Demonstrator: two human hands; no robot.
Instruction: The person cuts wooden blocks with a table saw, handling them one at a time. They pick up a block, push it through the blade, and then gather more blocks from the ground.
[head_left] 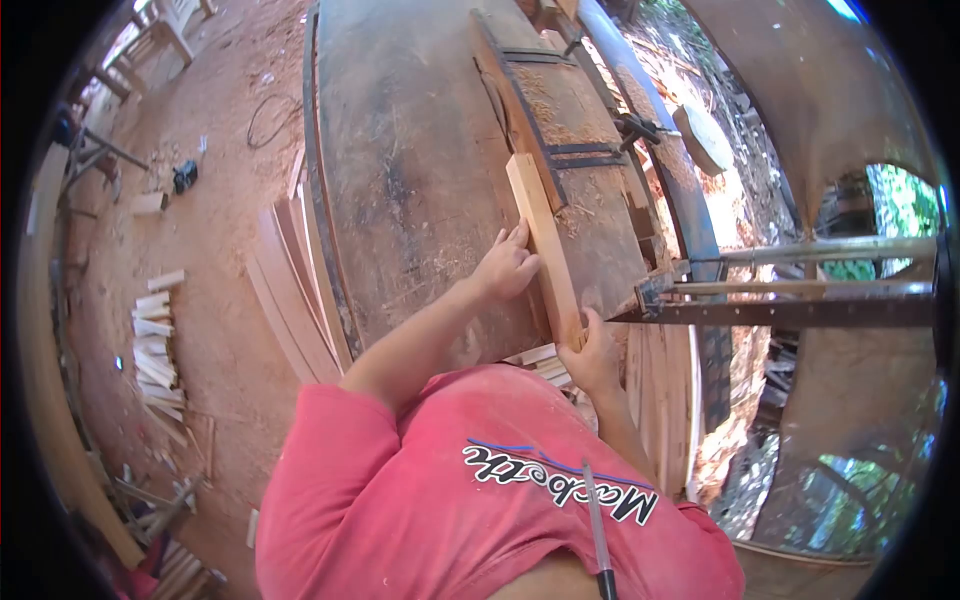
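A squared length of pale wood (545, 250) lies lengthwise on the worn worktable (400, 150), its far end close to a brown wooden fence (520, 105). My left hand (507, 265) is closed against the wood's left side near the middle, with fingertips on its edge. Around the near end my right hand (592, 352) is wrapped, the thumb along the right side. Part of the left hand's grip is hidden.
Wood shavings (565, 100) are scattered beyond the fence between dark metal bars. A dark beam (790, 312) juts in from the right. Long boards (290, 290) lean at the table's left side. Cut wood pieces (155, 345) lie on the dirt floor at left.
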